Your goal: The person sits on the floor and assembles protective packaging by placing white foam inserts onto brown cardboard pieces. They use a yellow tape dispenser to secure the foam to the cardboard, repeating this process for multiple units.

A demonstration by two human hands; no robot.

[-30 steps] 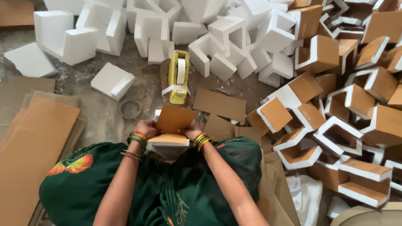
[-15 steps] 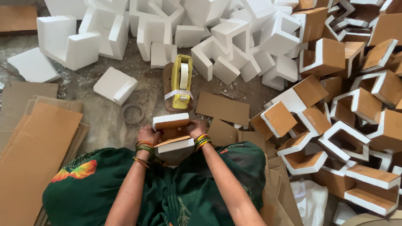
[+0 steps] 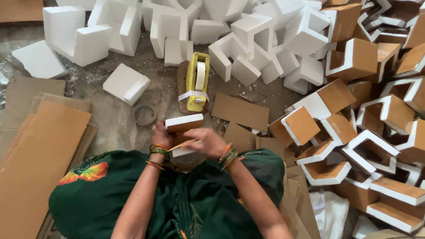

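Observation:
My left hand (image 3: 160, 134) grips the left side of a white foam piece faced with brown cardboard (image 3: 183, 125), held in front of my lap. My right hand (image 3: 204, 141) lies across its near side, fingers pressing a thin cardboard flap against it. Bangles ring both wrists. A yellow tape dispenser (image 3: 197, 82) with a white tape roll stands on the floor just beyond the piece.
Bare white foam corner blocks (image 3: 248, 40) are heaped at the back. Cardboard-faced foam pieces (image 3: 367, 128) pile up on the right. Flat cardboard sheets (image 3: 31, 150) are stacked at the left, loose cardboard cuts (image 3: 241, 113) lie ahead, and an empty tape ring (image 3: 144, 114) rests on the floor.
The piece has been turned from cardboard face up to its white edge up. My right hand moved from the piece's right side across its near side.

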